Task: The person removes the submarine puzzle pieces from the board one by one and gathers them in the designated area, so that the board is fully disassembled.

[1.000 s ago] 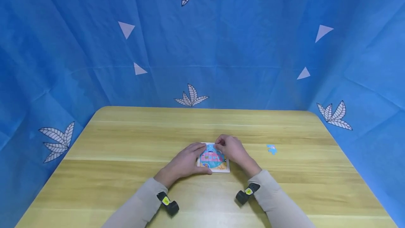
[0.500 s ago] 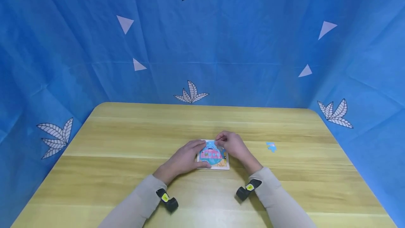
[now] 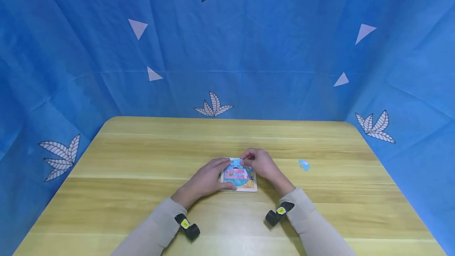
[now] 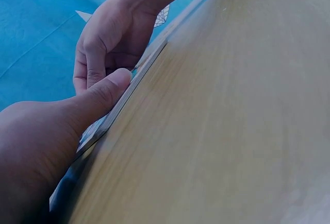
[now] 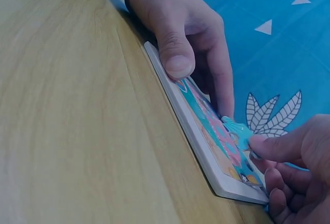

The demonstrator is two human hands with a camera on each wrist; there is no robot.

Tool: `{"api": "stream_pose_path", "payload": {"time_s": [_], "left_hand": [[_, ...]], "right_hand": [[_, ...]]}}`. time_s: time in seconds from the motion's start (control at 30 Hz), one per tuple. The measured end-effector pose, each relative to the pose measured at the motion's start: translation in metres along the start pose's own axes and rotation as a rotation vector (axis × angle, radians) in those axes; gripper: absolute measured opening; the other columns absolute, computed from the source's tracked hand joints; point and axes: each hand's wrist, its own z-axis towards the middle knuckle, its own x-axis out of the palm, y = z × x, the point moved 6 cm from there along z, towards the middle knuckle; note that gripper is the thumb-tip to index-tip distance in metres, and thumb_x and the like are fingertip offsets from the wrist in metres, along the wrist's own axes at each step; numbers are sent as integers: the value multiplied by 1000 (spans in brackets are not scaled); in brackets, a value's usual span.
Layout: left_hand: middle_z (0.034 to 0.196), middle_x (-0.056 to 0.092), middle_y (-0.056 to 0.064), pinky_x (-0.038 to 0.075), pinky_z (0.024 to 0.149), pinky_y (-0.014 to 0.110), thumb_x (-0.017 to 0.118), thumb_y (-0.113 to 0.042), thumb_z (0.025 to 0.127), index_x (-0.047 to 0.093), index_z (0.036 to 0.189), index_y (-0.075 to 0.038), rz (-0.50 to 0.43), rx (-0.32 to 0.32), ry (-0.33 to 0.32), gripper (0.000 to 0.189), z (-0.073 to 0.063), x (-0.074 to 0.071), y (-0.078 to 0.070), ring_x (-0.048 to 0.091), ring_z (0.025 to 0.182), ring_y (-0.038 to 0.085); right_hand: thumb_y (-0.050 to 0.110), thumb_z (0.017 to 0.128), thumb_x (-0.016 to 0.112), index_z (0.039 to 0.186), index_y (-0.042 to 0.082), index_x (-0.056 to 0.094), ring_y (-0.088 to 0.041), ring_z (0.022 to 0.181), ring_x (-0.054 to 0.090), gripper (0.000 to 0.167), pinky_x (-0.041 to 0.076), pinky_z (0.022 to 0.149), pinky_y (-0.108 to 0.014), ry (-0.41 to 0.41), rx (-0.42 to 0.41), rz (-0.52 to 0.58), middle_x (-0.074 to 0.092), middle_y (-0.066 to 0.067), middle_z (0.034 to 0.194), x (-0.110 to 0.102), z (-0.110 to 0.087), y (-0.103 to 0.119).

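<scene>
My left hand (image 3: 206, 177) rests on the left side of a white-framed jigsaw puzzle board (image 3: 246, 189). Its thumb lies along the near rim and its fingers reach the far side, all fairly straight. The picture on the board is pink, teal and sandy yellow. Over the far right part, my right hand (image 3: 261, 164) pinches a light blue puzzle piece (image 5: 238, 132) between thumb and fingers. The right wrist view has that piece at the board's far side; whether it is seated cannot be made out.
A loose blue and pink puzzle piece (image 3: 304, 164) lies on the wooden table (image 3: 149, 153), to the right of the board. Behind and beside the table hangs a blue cloth (image 3: 270, 50) with white leaves and triangles. Each wrist carries a black strapped device.
The head view has shifted slightly. Both hands stay almost in place at the board, the right one still pinching at its far right part.
</scene>
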Motion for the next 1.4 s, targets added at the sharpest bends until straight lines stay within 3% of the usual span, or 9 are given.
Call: {"api": "stream_pose_path", "payload": {"time_s": [0.27,0.57,1.03,1.27,1.4], "left_hand": [[152,40,8,33,113,42,61,-75,76,42,148,-7,11,0,3,101,-1,1,1,36,139,27],[151,41,7,34,113,41,61,-74,76,44,147,-6,3,16,-6,100,-2,2,0,36,139,26],[151,41,6,33,114,39,60,-73,79,45,146,-5,43,30,-16,96,1,-3,-1,36,139,24],[144,51,7,37,111,39,57,-59,92,54,140,-5,38,12,-78,72,4,-5,-4,43,134,25],[141,53,8,38,110,40,58,-54,94,57,137,-3,57,3,-93,67,4,-3,-5,45,133,25]], "right_hand": [[9,92,69,93,11,71,-15,74,62,4,54,69,-33,11,-51,79,67,2,82,-1,-3,0],[15,93,69,92,17,73,-16,77,61,5,52,70,-33,-10,-79,97,68,4,84,-2,-5,-5],[12,92,70,91,15,73,-14,80,62,4,54,74,-33,-5,-149,57,67,4,87,-5,-3,1],[10,91,70,95,12,72,-13,81,61,4,53,76,-33,-1,-142,23,67,4,87,-3,-4,2],[12,93,69,95,13,74,-14,82,61,6,53,74,-33,9,-136,25,68,5,90,-2,-5,1]]}}
